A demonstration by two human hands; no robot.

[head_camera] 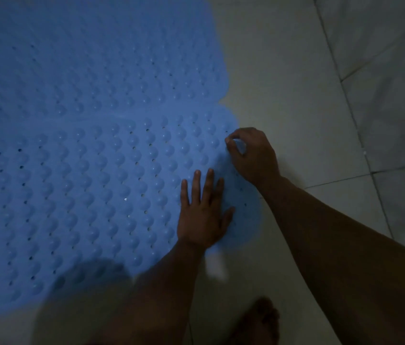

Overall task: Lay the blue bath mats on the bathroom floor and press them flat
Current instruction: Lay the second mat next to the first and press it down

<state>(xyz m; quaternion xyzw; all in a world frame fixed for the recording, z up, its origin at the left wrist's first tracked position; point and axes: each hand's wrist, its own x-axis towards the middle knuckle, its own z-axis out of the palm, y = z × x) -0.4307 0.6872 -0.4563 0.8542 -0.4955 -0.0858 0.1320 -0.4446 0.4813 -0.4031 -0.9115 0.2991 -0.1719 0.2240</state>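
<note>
Two blue bath mats with raised bumps and small holes lie on the pale tiled floor. The far mat [92, 58] fills the upper left; the near mat [77, 190] overlaps its lower edge. My left hand [202, 212] rests flat, fingers apart, on the near mat's right part. My right hand [251, 155] is curled at the near mat's right edge, fingertips pinching or pressing the mat there; which one is unclear in the dim light.
Pale floor tiles [308, 95] with dark grout lines run along the right. My bare foot [258, 319] stands on the floor at the bottom, right of the near mat. A small white blurred patch [217, 266] shows beside my left wrist.
</note>
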